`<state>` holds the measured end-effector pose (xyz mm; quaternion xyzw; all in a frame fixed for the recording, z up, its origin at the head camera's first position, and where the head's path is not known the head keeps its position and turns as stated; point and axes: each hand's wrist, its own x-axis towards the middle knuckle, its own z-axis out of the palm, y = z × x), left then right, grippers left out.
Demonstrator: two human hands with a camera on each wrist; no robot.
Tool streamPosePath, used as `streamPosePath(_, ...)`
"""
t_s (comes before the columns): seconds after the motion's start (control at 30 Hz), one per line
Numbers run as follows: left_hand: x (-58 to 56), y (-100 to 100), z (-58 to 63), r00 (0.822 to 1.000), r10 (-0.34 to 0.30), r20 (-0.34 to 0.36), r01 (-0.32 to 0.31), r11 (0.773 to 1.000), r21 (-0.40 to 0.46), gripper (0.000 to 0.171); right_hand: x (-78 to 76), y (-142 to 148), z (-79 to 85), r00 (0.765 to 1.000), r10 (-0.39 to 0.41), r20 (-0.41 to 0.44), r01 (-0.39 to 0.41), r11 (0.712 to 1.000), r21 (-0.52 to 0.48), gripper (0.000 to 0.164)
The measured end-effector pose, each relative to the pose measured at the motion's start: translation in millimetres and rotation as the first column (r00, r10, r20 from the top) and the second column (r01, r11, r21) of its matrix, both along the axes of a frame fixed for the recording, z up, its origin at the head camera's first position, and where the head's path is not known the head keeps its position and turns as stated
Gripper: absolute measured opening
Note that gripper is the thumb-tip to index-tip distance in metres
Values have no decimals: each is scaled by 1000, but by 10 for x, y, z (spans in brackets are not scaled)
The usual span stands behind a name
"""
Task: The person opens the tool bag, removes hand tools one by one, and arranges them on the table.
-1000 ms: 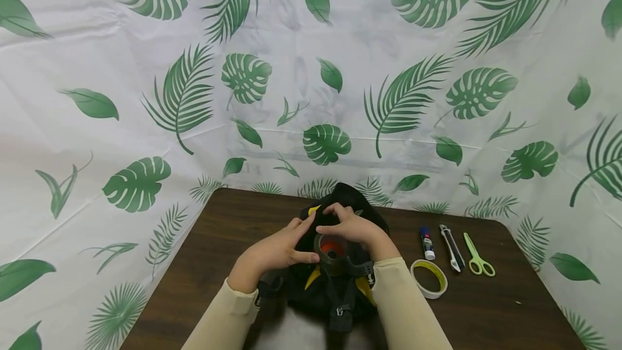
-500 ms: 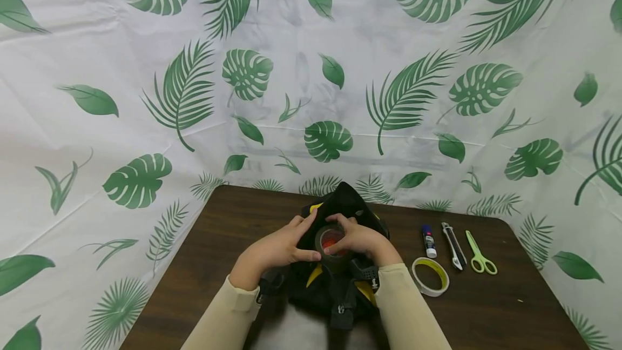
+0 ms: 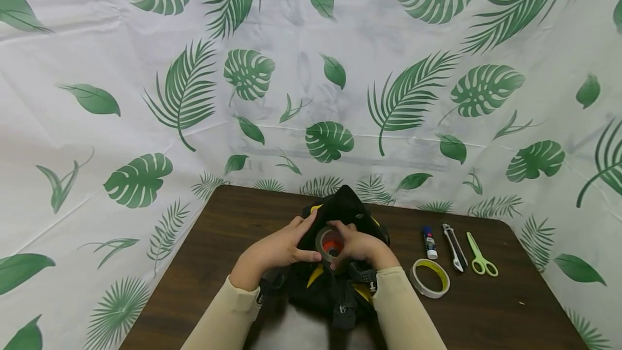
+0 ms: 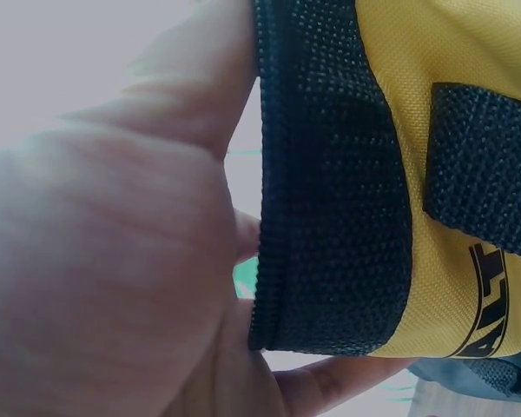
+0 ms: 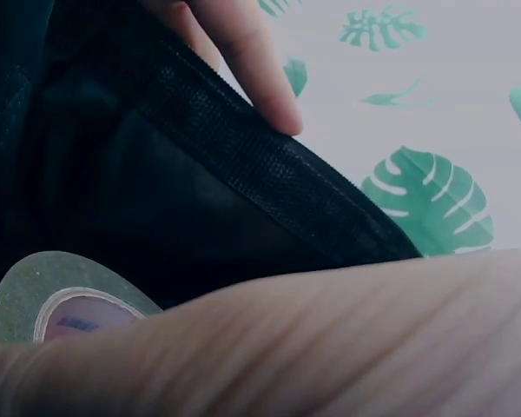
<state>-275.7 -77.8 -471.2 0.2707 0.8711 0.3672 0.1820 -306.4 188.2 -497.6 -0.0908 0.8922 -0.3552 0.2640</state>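
Observation:
A black and yellow tool bag (image 3: 343,207) stands in front of me with its mouth open. My left hand (image 3: 274,251) grips the left side of its rim, thumb towards me and fingers stretched to the far side. In the left wrist view the rim's black webbing (image 4: 330,191) runs between thumb and fingers. My right hand (image 3: 363,246) holds a roll of tape (image 3: 320,243) with an orange-red core inside the bag's mouth, index finger over its top and thumb at its near right edge. In the right wrist view, my hand partly hides the roll (image 5: 22,300).
Right of the bag lie a second tape roll (image 3: 418,285) with a yellow inside, a glue stick (image 3: 430,243), a utility knife (image 3: 454,247) and green scissors (image 3: 478,258) on the dark wooden table (image 3: 486,312). A leaf-patterned curtain (image 3: 291,112) hangs behind the table.
My right hand has shifted slightly lower, and its thumb has moved from across the roll's core to its near right edge. The left hand keeps its grip on the rim.

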Motion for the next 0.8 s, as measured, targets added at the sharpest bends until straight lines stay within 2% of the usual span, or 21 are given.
streamPosePath(0.3,-4,-8,29,1000,14,0,-14,1000,-5,108,-34,-23,22,998,39,-46,-36,998,59,124)
streamPosePath(0.57,-4,-5,6,1000,21,11,-21,1000,-2,109,-51,-28,-14,997,-50,-59,51,999,9,117)
streamPosePath(0.8,1,6,-10,1000,8,2,-8,1000,-12,107,-28,-19,2,982,-87,-168,94,995,38,113)
